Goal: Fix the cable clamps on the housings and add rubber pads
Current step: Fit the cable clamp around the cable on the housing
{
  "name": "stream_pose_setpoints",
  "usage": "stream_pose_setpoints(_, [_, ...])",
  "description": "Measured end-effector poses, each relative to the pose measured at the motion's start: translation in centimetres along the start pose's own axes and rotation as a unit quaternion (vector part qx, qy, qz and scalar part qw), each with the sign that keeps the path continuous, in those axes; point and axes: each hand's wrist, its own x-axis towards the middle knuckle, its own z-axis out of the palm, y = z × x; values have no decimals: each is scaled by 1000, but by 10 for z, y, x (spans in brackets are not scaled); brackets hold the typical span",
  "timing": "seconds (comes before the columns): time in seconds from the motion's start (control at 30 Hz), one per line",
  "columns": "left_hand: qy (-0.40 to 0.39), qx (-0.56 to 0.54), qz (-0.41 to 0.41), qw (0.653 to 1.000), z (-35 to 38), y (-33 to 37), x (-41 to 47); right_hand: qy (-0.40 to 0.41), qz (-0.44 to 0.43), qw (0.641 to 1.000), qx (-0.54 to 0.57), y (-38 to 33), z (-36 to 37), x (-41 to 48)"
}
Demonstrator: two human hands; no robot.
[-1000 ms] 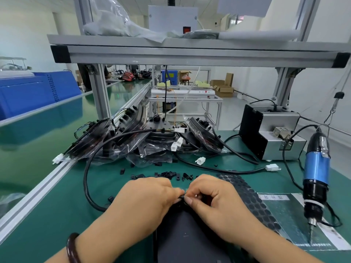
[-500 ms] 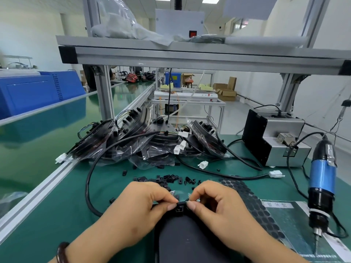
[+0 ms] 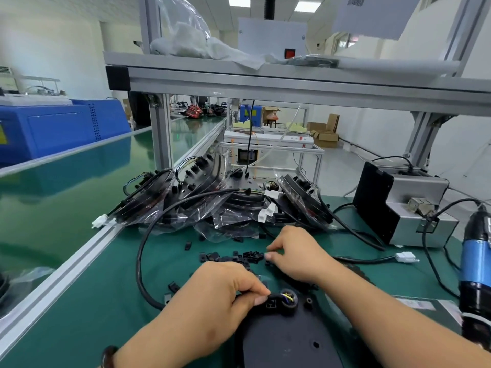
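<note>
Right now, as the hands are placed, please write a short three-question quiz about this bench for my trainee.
1. True or false: neither hand touches the blue screwdriver.
2. How does the left hand meet the black cable at the housing? A pinches it; B presses it flat; C no contact.
3. Fill in: the right hand has its fingertips at the scattered small black ____.
Key: 1 true; 2 A; 3 clamps.

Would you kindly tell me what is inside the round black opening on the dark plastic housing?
Thin wires, one yellow, show inside the round opening of the dark plastic housing. The left hand pinches the black cable, covering its entry.
</note>
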Motion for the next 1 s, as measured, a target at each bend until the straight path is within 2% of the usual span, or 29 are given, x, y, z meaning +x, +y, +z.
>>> stream_pose_setpoints(0.1, [5,0,4,1000,1,-1,-1,-11,7,1000,-17,2,10,3])
stream_pose_setpoints(0.23, [4,8,8,1000,2,-2,-2,20,6,999,36,0,9,-1])
stream_pose_setpoints(0.33, [2,-9,-3,1000,1,-4,-4,49,33,975,213,-8,-6,-11])
stream_pose_setpoints(0.4, [20,-30,-20,999,1,-4,-3,35,32,928,371,-14,-18,-24])
stream_pose_setpoints(0.47, [64,-42,-48,996,3,-4,2,18,10,897,441,-19,-25,-37])
stream_pose_setpoints(0.53, [98,-33,-75,992,6,-2,8,15,-4,879,477,-25,-26,-48])
stream_pose_setpoints(0.6, [91,17,-81,992,9,-1,13,6,-6,862,506,-29,-25,-56])
stream_pose_setpoints(0.67, [89,84,-65,990,11,1,14,-6,-8,857,516,-31,-25,-58])
stream_pose_setpoints(0.73, [94,104,-47,989,12,1,15,-5,-7,857,516,-30,-26,-59])
stream_pose_setpoints(0.77, [89,89,-51,991,12,2,14,-6,-5,851,525,-30,-26,-59])
stream_pose_setpoints(0.87, [90,-14,-94,991,10,2,15,-32,-12,803,595,-31,-26,-63])
stream_pose_setpoints(0.93, [87,-40,-104,990,8,1,16,-28,-21,803,595,-32,-27,-65])
stream_pose_setpoints(1.0, [44,-56,-96,993,4,1,15,-15,-9,802,597,-33,-27,-66])
